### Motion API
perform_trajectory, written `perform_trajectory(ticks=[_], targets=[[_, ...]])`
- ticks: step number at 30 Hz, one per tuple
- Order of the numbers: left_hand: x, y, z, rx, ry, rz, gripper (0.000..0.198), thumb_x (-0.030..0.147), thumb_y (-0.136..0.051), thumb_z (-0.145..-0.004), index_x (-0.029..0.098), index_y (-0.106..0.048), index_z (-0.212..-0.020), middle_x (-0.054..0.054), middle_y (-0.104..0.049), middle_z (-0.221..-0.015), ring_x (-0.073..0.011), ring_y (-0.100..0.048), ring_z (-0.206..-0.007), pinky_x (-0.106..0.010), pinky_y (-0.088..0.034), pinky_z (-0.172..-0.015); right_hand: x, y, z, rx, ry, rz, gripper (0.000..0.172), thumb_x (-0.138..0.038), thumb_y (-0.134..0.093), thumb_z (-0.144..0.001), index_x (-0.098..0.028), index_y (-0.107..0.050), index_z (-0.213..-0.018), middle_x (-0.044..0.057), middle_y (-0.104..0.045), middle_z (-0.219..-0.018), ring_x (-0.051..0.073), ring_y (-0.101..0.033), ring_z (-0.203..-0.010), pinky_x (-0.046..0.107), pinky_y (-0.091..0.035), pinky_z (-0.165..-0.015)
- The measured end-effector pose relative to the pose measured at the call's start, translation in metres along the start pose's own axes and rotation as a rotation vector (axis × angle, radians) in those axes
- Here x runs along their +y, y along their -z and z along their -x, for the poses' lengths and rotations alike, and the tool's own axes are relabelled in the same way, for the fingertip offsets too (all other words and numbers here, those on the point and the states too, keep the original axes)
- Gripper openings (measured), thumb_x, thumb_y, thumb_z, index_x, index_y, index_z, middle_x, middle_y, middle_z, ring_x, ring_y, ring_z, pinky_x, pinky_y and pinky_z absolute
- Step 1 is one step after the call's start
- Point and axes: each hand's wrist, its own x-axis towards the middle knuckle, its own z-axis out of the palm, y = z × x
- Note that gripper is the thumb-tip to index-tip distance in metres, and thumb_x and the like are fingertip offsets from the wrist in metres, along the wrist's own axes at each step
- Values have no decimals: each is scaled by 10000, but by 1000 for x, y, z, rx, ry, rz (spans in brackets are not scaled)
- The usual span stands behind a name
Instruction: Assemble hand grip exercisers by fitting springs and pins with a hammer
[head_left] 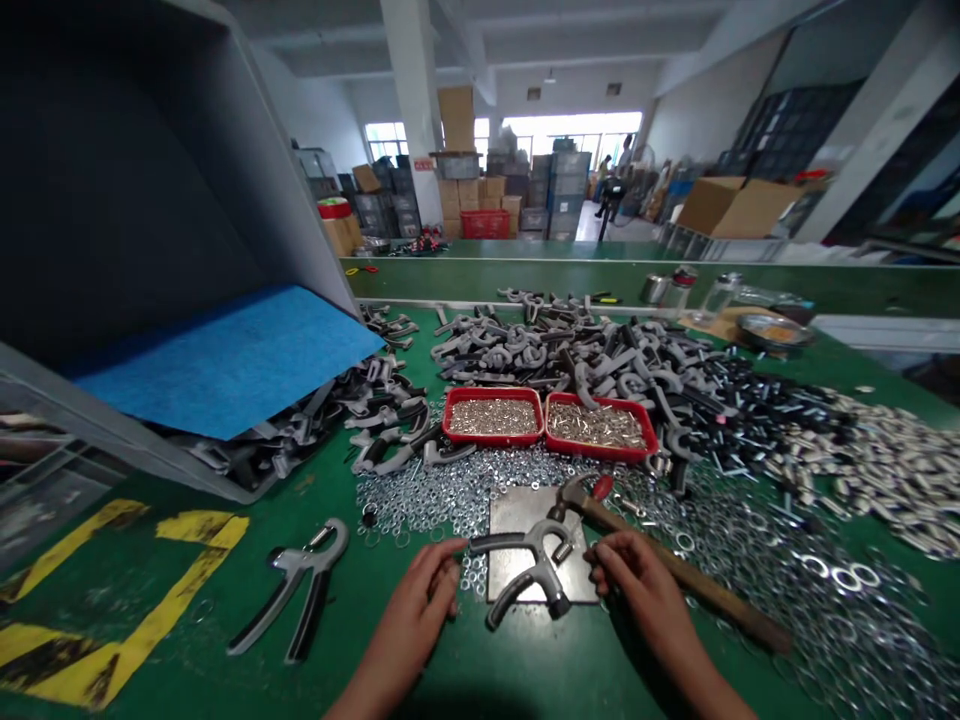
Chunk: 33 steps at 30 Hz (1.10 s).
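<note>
My left hand [427,590] rests on the green table with its fingertips pinched at the end of the upper arm of a grey gripper-shaped part [529,565]. This part lies on a small grey metal plate [517,515]. My right hand [630,575] sits just to the right of the part, fingers curled and pinched near its right side; whether they hold anything I cannot make out. A wooden-handled hammer [675,570] lies diagonally beside and under my right hand, its head on the plate.
Another grey hand-grip part [296,585] lies to the left. Two red trays [493,415] [600,425] of small metal pieces stand behind the plate. Loose washers [427,495], piles of grey parts [570,345] and a tipped grey bin [150,250] surround them.
</note>
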Motion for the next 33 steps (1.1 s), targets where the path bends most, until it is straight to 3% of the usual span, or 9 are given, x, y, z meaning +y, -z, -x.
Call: perform_trajectory(ticks=[6,12,15,19,22,27,30,33], targets=[[21,-16,-9,-88,79,355,328,467,-493,-933,183,-601,-1056,27,-605,-649,-166,-604,-684,-273,-465,-720,-1,-9,-5,-2,87,189,291,-504,-596,-872,-215,-602,-842,-2,-640,-708,193,-619,-653,293,-479,-606],[35,-35,-23,-124,113,449,311,442,-632,-838,158,-606,-962,-19,-674,-794,-161,-621,-709,-268,-471,-702,-6,-15,-13,-41,92,207,256,-463,-556,-904,-216,-600,-853,7,-675,-760,179,-611,-632,281,-463,-596],[38,-41,-29,-115,74,361,248,395,-612,-849,162,-619,-932,-33,-683,-843,-177,-634,-752,-281,-478,-711,-3,-13,-15,-57,106,247,249,-455,-529,-924,-221,-584,-860,-1,-656,-750,180,-603,-635,282,-458,-599],[41,-48,-35,-75,-61,84,146,298,-557,-896,188,-649,-922,-31,-686,-903,-191,-630,-853,-296,-466,-787,-1,-11,-15,-55,168,415,233,-419,-468,-962,-224,-554,-867,4,-629,-744,191,-599,-664,297,-461,-643],[41,-55,-38,-84,-175,-77,134,243,-520,-930,204,-649,-935,-28,-670,-948,-194,-611,-908,-311,-450,-832,-8,-11,-14,-79,288,699,212,-357,-422,-987,-219,-542,-879,46,-652,-821,215,-615,-743,315,-457,-702],[38,-69,-47,-35,-367,-304,79,206,-562,-937,199,-631,-901,-32,-641,-956,-223,-550,-969,-384,-394,-924,-31,-22,-12,-204,397,1244,178,-76,-431,-906,-177,-577,-890,102,-674,-858,251,-635,-788,319,-427,-700],[35,-75,-50,-27,-393,-349,67,199,-582,-935,194,-622,-881,-32,-635,-937,-228,-538,-958,-390,-390,-908,-40,-24,-15,-244,381,1259,186,-50,-430,-904,-162,-577,-919,97,-688,-851,243,-652,-768,304,-425,-671],[34,-75,-50,-11,-398,-333,64,203,-596,-935,191,-617,-876,-29,-632,-932,-221,-534,-950,-383,-389,-902,-38,-15,-18,-273,369,1188,118,-178,-447,-969,-187,-561,-946,67,-694,-894,218,-664,-791,283,-446,-678]])
